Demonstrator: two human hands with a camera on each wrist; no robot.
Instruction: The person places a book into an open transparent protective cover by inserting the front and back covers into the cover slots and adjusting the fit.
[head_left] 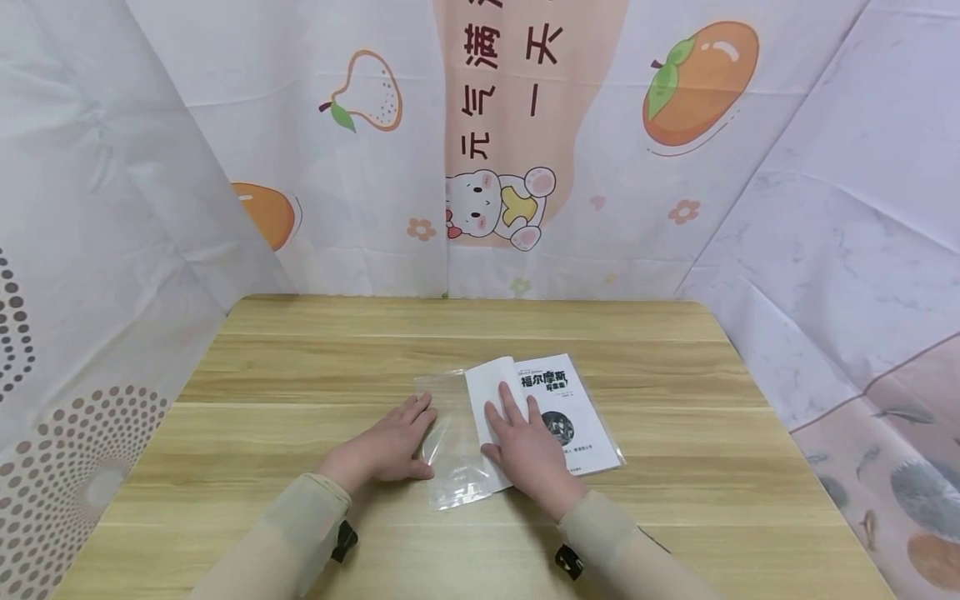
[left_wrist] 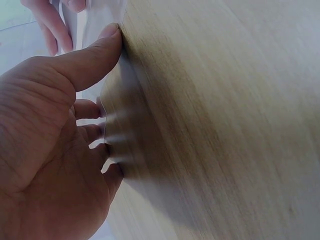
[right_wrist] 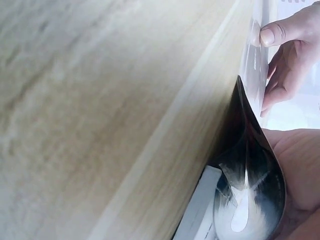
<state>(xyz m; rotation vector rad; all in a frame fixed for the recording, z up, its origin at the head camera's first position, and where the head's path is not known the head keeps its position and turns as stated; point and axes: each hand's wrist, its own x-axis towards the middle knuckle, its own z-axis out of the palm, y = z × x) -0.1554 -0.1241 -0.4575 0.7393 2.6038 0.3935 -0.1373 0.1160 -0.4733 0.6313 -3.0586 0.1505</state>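
Observation:
A book (head_left: 592, 433) with a white title page and black print lies open on the table, its front cover turned to the left. Clear plastic film (head_left: 453, 467) extends leftward past the turned cover. My right hand (head_left: 528, 454) rests on the white inner side of that cover (head_left: 483, 383), fingers spread. At the film's left edge, my left hand (head_left: 393, 442) touches it with thumb and fingertips, fingers loosely extended. In the left wrist view, the left hand (left_wrist: 55, 130) has its fingertips along the film's edge. The cover's dark glossy outer side (right_wrist: 255, 170) bows upward in the right wrist view.
The wood-grain table (head_left: 300, 358) extends around the book. Printed white curtains (head_left: 360, 208) hang behind it and at both sides. Black straps (head_left: 570, 562) sit at the wrists, below the sleeves.

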